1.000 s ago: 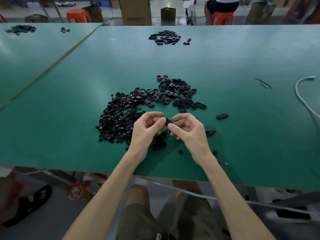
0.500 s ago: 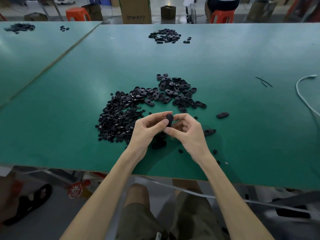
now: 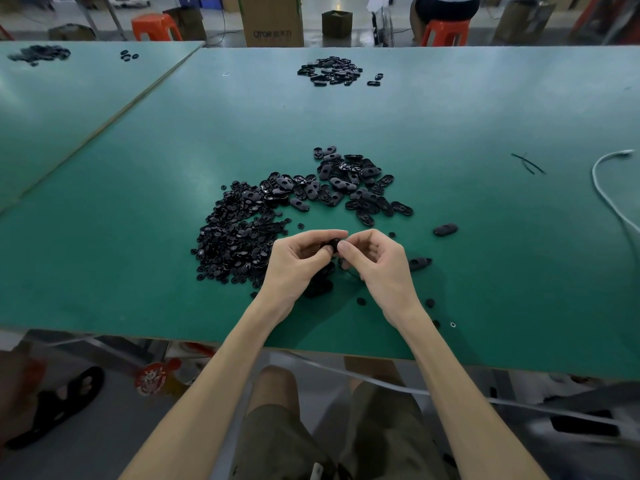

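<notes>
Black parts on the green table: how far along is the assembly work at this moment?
Done, it seems: only the far oval piece and the near oval piece, which lie apart to the right of the hands. In hand: the left hand and the right hand pinch one small black piece between them. Left: nearly everything, since the heap of small parts and the heap of oval shells look large.

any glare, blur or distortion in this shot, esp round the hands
Head view: wide-angle lens bows the table edges; pale sheen on the left table; left hand and right hand sharp, the black part they pinch too dark for detail; soft shadow beneath; sandal at lower left smeared.
</notes>
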`<state>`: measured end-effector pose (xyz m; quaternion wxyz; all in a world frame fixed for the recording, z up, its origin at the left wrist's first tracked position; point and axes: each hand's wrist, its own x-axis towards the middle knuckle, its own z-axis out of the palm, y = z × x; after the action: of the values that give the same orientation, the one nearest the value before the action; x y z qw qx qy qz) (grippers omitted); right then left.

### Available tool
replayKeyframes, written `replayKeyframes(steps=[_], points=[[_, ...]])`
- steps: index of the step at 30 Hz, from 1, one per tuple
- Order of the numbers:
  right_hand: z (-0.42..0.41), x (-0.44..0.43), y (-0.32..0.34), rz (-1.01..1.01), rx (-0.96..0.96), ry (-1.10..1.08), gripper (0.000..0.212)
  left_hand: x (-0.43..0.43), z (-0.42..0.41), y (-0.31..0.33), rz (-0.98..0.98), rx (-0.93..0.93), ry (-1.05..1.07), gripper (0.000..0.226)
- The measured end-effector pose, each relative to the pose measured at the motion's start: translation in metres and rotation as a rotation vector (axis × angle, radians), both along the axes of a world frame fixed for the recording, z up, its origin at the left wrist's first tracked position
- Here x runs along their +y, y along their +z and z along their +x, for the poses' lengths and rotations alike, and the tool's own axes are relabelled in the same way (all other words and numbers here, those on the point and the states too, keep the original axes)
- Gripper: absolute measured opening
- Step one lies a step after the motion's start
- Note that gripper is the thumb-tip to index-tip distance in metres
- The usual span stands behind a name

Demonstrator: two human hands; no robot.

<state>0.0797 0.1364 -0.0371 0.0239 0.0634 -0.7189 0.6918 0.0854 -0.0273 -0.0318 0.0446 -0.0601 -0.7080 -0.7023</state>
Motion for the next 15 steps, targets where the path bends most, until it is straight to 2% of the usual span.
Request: replayKeyframes(steps=[11,15], points=[[-0.0004,-0.0024,0.001,0.065,-0.016,0.029,0.01,0.0002,0.0,-0.0022,-0.031,-0.007,0.034,0.035],[-0.0005,-0.0012,0.0015,0.022,-0.014,0.009,0.009,-0.0027,-0.0009,-0.0016,0.003,-0.007,-0.012,0.027]])
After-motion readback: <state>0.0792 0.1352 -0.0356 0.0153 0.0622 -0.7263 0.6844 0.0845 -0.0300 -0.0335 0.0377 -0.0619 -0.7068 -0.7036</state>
